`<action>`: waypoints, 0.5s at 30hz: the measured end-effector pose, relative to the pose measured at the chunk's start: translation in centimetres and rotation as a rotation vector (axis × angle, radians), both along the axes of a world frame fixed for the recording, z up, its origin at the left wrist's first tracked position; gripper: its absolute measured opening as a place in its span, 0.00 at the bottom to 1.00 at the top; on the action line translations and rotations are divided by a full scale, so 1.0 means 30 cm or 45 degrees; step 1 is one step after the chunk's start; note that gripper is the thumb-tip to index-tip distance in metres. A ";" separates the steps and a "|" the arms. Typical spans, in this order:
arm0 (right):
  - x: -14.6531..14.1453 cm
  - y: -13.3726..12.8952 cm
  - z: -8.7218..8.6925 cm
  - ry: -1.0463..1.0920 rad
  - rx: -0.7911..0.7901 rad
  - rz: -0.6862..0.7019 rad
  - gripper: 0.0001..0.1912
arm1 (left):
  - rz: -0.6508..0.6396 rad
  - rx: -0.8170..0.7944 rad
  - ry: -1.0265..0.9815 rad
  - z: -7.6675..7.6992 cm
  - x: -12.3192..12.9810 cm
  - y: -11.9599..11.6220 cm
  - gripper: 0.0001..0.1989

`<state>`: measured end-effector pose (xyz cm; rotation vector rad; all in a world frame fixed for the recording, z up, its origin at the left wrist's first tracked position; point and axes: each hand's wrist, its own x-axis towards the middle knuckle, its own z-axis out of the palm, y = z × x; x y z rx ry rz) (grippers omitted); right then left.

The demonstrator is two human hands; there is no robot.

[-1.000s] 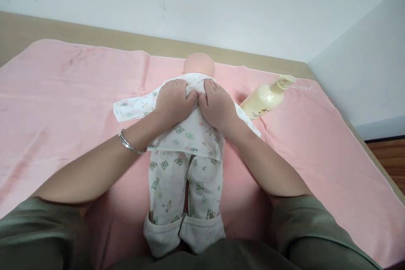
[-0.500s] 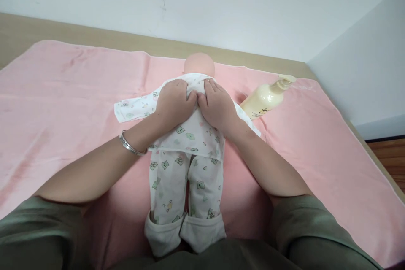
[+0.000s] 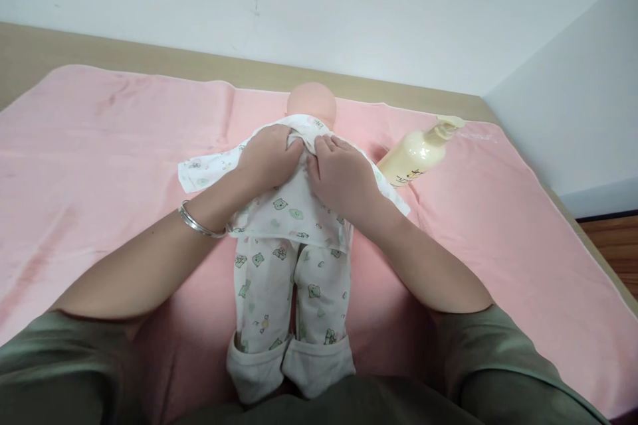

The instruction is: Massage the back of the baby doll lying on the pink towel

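A baby doll (image 3: 312,103) lies on a pink mat with its bald head away from me, dressed in a white printed shirt (image 3: 294,212) and matching trousers (image 3: 319,285) with turned-up cuffs. On the shirt's upper back, my left hand (image 3: 272,156) has its fingers curled in, the cloth bunched at its fingertips. Beside it my right hand (image 3: 343,172) is closed in the same way, its thumb tucked near the left thumb. Creased cloth shows between the two hands. The doll's face is out of sight.
The pink mat (image 3: 124,139) covers most of a wooden surface (image 3: 164,56) that meets a white wall (image 3: 349,13). Right of the doll, by its sleeve, a cream pump bottle (image 3: 416,153) lies tilted. My left wrist wears a silver bangle (image 3: 197,222).
My hands lay flatter on the doll's back before. Their fingers have drawn in, and the shirt between them has bunched up. The left hand has shifted slightly left.
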<state>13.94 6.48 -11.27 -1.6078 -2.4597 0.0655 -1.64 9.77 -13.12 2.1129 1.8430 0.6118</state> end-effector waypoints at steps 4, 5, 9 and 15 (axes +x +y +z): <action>0.006 0.013 0.013 0.045 -0.062 0.008 0.24 | 0.016 0.037 0.096 0.005 0.005 -0.009 0.13; 0.012 0.029 0.013 0.085 -0.110 -0.006 0.23 | 0.032 0.052 0.142 0.009 0.013 -0.023 0.13; 0.030 0.098 -0.005 0.176 -0.185 -0.076 0.24 | 0.031 0.134 0.228 0.024 0.055 -0.092 0.12; 0.016 0.073 -0.014 0.104 -0.121 -0.040 0.24 | 0.091 0.072 0.096 0.021 0.053 -0.086 0.10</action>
